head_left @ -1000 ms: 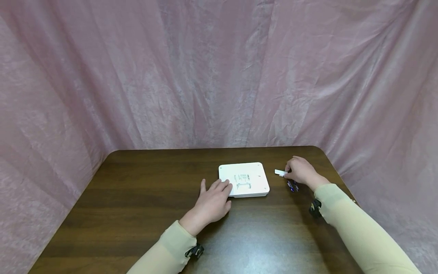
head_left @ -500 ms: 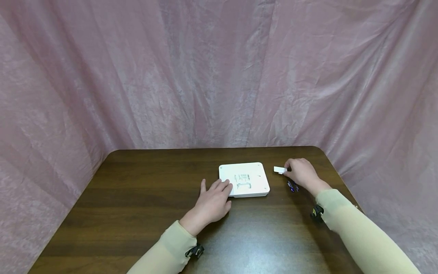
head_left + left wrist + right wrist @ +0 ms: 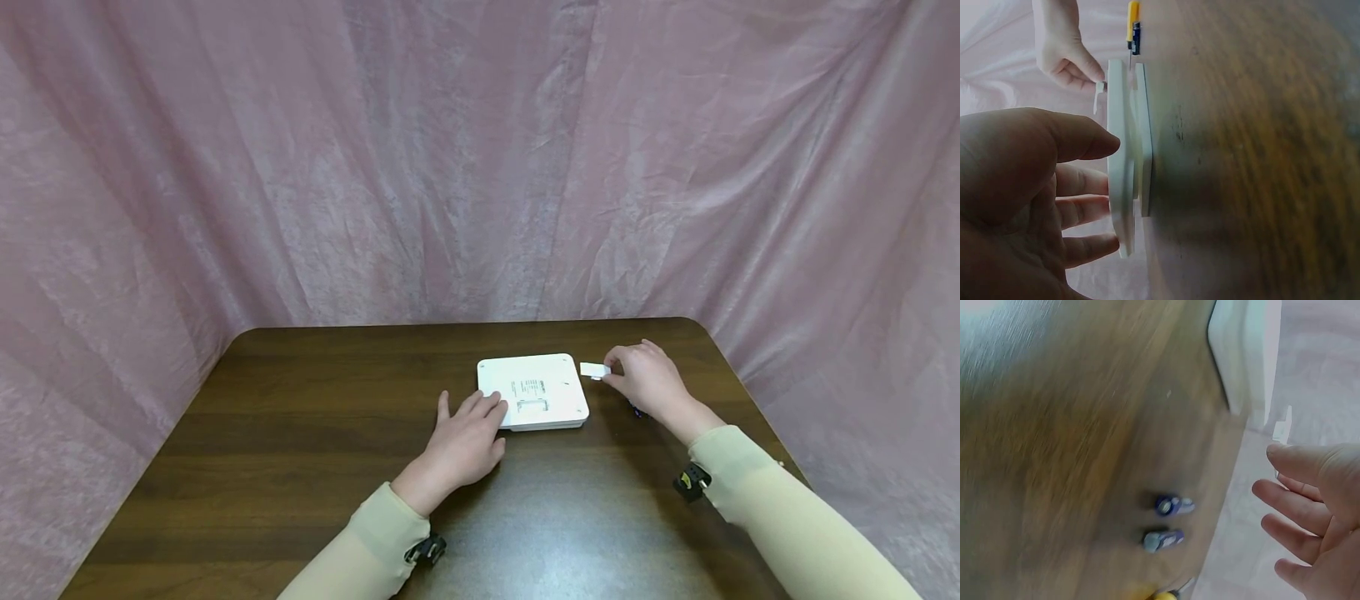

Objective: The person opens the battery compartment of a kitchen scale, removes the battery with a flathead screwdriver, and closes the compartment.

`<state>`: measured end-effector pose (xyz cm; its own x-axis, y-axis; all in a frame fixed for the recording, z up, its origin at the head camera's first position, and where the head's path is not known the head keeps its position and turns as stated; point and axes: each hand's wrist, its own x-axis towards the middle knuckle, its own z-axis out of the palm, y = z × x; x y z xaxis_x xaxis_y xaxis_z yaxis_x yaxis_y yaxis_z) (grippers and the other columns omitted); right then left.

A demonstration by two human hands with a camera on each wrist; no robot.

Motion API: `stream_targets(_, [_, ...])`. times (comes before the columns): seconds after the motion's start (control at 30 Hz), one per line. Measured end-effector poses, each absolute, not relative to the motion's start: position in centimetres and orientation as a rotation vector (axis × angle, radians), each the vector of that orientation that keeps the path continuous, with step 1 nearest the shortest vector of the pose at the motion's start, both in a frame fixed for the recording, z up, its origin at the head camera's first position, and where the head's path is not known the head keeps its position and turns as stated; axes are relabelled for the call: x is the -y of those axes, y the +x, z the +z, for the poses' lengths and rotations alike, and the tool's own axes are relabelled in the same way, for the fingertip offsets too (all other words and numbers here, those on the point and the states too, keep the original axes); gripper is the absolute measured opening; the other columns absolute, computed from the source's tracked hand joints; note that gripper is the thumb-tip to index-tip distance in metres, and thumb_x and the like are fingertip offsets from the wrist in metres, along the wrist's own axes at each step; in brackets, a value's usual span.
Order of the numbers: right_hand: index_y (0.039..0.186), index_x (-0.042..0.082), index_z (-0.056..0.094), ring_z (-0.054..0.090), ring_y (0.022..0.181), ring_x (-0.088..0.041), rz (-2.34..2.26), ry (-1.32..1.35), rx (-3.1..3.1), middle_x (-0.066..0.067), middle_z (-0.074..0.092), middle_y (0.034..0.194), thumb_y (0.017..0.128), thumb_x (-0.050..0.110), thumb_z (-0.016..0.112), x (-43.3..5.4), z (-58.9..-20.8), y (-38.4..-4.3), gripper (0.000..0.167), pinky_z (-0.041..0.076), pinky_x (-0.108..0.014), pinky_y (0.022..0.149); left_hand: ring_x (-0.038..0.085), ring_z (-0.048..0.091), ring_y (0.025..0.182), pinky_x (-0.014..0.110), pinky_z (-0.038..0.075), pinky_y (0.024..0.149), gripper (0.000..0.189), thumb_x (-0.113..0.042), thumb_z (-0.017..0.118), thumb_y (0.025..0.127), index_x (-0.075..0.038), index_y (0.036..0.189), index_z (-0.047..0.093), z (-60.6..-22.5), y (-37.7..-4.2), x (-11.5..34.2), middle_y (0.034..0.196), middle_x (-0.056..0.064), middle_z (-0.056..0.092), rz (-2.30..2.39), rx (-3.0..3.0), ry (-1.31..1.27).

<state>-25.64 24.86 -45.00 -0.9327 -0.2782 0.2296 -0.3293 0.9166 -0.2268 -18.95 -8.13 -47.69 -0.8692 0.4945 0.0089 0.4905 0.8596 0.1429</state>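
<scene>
A flat white device point(image 3: 551, 375), probably a kitchen scale turned face down, lies on the table with a printed label and an uncovered battery slot point(image 3: 533, 406) on its upper side. My left hand point(image 3: 461, 446) rests on its near left corner with fingers spread and fairly straight. Just off the device's right edge, my right hand point(image 3: 651, 382) pinches a small white battery cover point(image 3: 594, 370) between thumb and fingertips, held above the table. Beneath the right hand lie two dark blue batteries, one battery point(image 3: 1172, 505) beside the other battery point(image 3: 1163, 540); in the head view they are mostly hidden.
Near the batteries is a yellow-handled screwdriver point(image 3: 1133, 22), hidden in the head view. The brown wooden table point(image 3: 337, 417) has rounded far corners. Pink curtains point(image 3: 450, 167) hang behind it and at both sides.
My right hand has moved left with the battery cover, bringing it from beside the batteries close to the device's right edge. The left hand and the device have stayed in place.
</scene>
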Motion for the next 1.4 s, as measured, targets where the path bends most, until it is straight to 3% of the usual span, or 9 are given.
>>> stream_targets(0.07, [0.097, 0.004, 0.078, 0.073, 0.1, -0.039, 0.401, 0.472, 2.875, -0.008, 0.08, 0.095, 0.092, 0.011, 0.091, -24.4, -44.8, -25.4, 0.016, 0.035, -0.066, 0.123, 0.033, 0.04, 0.16, 0.081, 0.02, 0.122, 0.058, -0.034, 0.069, 0.11, -0.015, 0.163, 0.056, -47.7, -19.0, 8.1, 0.171, 0.006, 0.048, 0.216, -3.003, 0.795])
stream_targets(0.3, [0.093, 0.008, 0.077, 0.063, 0.136, -0.051, 0.4, 0.533, 2.849, -0.022, 0.078, 0.123, 0.089, 0.011, 0.092, -22.9, -44.3, -24.7, 0.016, 0.034, -0.064, 0.125, 0.033, 0.04, 0.16, 0.081, 0.02, 0.122, 0.058, -0.034, 0.069, 0.11, -0.014, 0.163, 0.056, -47.7, -18.9, 8.0, 0.17, 0.006, 0.048, 0.222, -3.004, 0.79])
stream_targets(0.53, [0.095, 0.008, 0.081, 0.056, 0.144, -0.05, 0.368, 0.593, 2.87, -0.027, 0.071, 0.14, 0.088, 0.011, 0.094, -21.0, -44.0, -24.0, 0.015, 0.032, -0.064, 0.126, 0.033, 0.04, 0.16, 0.081, 0.02, 0.122, 0.058, -0.034, 0.069, 0.11, -0.014, 0.163, 0.056, -47.7, -18.8, 8.2, 0.171, 0.006, 0.047, 0.224, -3.006, 0.79])
stream_targets(0.7, [0.099, 0.007, 0.082, 0.053, 0.147, -0.049, 0.361, 0.638, 2.894, -0.026, 0.069, 0.143, 0.088, 0.012, 0.095, -19.8, -43.9, -23.4, 0.018, 0.028, -0.062, 0.129, 0.034, 0.04, 0.16, 0.081, 0.021, 0.122, 0.057, -0.033, 0.07, 0.11, -0.014, 0.163, 0.056, -47.6, -18.8, 8.3, 0.171, 0.007, 0.048, 0.222, -3.005, 0.792])
stream_targets(1.4, [0.09, 0.011, 0.081, 0.056, 0.145, -0.047, 0.325, 0.824, 2.916, -0.021, 0.075, 0.136, 0.086, 0.014, 0.094, -15.9, -44.3, -23.4, 0.014, 0.032, -0.065, 0.126, 0.034, 0.043, 0.158, 0.08, 0.023, 0.121, 0.057, -0.033, 0.072, 0.109, -0.012, 0.161, 0.059, -47.5, -18.8, 8.5, 0.168, 0.008, 0.051, 0.238, -3.013, 0.794])
